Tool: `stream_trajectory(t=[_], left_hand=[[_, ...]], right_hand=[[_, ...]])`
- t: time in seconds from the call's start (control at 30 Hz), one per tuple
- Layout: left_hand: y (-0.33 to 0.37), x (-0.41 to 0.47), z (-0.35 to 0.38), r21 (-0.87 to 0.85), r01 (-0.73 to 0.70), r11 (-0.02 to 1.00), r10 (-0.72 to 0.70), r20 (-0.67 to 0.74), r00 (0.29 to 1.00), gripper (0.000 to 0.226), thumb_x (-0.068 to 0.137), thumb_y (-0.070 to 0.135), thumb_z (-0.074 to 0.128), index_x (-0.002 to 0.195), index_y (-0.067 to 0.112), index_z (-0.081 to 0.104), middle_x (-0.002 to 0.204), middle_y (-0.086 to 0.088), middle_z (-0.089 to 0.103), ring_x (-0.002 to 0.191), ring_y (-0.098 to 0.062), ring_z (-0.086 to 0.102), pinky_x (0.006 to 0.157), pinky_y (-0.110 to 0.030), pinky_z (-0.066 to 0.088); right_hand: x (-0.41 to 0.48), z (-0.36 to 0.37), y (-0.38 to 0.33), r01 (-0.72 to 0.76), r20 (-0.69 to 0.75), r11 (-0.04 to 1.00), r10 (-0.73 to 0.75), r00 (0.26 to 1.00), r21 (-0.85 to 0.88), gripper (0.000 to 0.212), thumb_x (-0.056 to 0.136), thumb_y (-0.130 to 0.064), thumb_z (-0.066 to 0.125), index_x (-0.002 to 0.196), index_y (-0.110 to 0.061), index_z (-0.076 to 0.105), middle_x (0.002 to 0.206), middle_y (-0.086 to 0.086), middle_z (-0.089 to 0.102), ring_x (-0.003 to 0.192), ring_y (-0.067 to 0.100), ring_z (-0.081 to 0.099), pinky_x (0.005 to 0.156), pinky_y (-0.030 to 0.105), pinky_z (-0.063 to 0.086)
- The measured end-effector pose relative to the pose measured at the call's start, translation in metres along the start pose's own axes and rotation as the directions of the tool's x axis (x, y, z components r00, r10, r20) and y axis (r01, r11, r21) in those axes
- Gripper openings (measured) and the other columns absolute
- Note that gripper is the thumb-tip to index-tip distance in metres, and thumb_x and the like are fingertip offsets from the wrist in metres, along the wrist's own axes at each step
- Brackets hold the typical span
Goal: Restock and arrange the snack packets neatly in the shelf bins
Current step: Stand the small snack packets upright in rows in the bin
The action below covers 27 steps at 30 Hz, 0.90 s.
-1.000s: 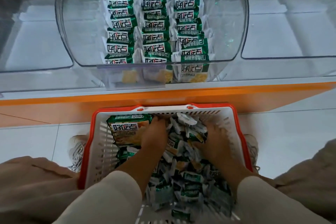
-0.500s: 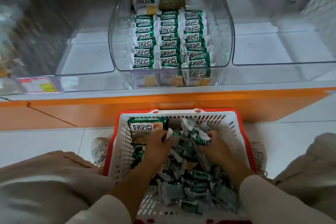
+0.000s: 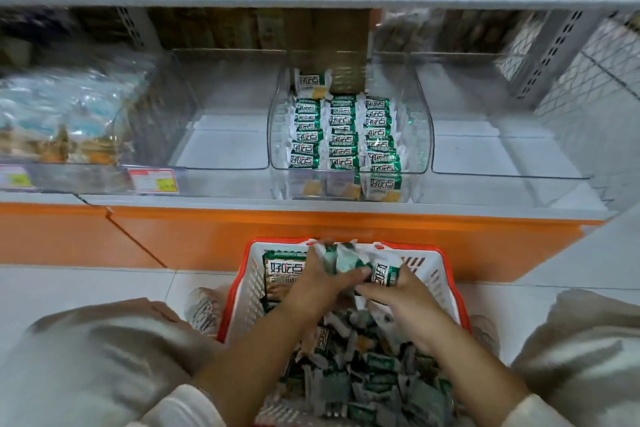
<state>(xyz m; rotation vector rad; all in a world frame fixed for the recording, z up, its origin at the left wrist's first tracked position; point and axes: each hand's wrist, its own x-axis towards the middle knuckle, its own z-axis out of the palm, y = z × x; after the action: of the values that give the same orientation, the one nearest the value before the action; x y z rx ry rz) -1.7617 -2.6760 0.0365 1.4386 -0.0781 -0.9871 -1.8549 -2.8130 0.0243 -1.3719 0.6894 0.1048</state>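
Lower centre, over the red-rimmed basket: left hand and right hand, each grip clamped on 1 shared bunch of packets. The bin, with 3 front-to-back rows, lies straight up-frame, judged about equally near both hands.
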Motion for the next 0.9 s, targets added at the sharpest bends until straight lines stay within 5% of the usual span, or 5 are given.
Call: stream_trajectory(t=[0.17,0.37,0.6,0.7,0.9], left_hand=[[0.054,-0.011,-0.013,0.061,-0.115,0.991,0.113,0.036,0.993,0.059,0.078,0.017,0.083,0.122,0.028,0.046,0.113,-0.005,0.071,0.099,-0.025,0.071,0.078,-0.047,0.061],[0.117,-0.018,-0.026,0.045,-0.237,0.971,0.235,0.030,0.971,0.064,0.079,0.009,0.080,0.128,0.028,0.045,0.106,-0.003,0.073,0.089,-0.020,0.072,0.064,-0.033,0.056],[0.177,-0.004,-0.065,-0.053,-0.394,0.918,0.383,-0.145,0.912,0.058,0.083,0.002,0.073,0.128,0.025,0.044,0.102,-0.007,0.068,0.080,-0.015,0.072,0.067,-0.032,0.058],[0.192,0.009,-0.082,-0.107,-0.405,0.908,0.380,-0.201,0.903,0.043,0.085,0.001,0.067,0.120,0.016,0.047,0.088,-0.005,0.064,0.060,-0.007,0.066,0.057,-0.027,0.053],[0.207,0.018,-0.102,-0.250,-0.433,0.866,0.385,-0.219,0.896,0.033,0.087,0.000,0.060,0.114,0.017,0.049,0.094,-0.008,0.066,0.075,-0.017,0.065,0.062,-0.030,0.056]], right_hand=[[-0.031,-0.006,-0.060,0.075,-0.004,0.983,-0.075,0.997,0.168,0.085,0.086,-0.011,0.069,0.153,-0.020,0.017,0.140,-0.002,0.047,0.089,0.019,0.072,0.098,0.043,0.046],[-0.030,-0.003,-0.105,0.209,-0.069,0.978,-0.207,0.976,0.022,0.028,0.084,-0.008,0.069,0.106,-0.019,0.056,0.105,0.000,0.062,0.087,0.028,0.072,0.066,0.028,0.059],[0.038,0.009,-0.168,0.326,-0.208,0.920,-0.370,0.905,-0.219,0.042,0.084,-0.022,0.074,0.119,-0.030,0.052,0.134,-0.003,0.049,0.097,0.028,0.070,0.086,0.039,0.055],[0.079,0.018,-0.204,0.357,-0.203,0.848,-0.458,0.865,-0.392,0.043,0.086,-0.022,0.068,0.124,-0.027,0.051,0.122,-0.004,0.055,0.093,0.019,0.066,0.073,0.030,0.050],[0.180,0.039,-0.251,0.355,-0.058,0.645,-0.528,0.848,-0.676,0.045,0.084,-0.015,0.073,0.127,-0.019,0.058,0.114,0.007,0.065,0.070,0.019,0.060,0.059,0.028,0.048]])
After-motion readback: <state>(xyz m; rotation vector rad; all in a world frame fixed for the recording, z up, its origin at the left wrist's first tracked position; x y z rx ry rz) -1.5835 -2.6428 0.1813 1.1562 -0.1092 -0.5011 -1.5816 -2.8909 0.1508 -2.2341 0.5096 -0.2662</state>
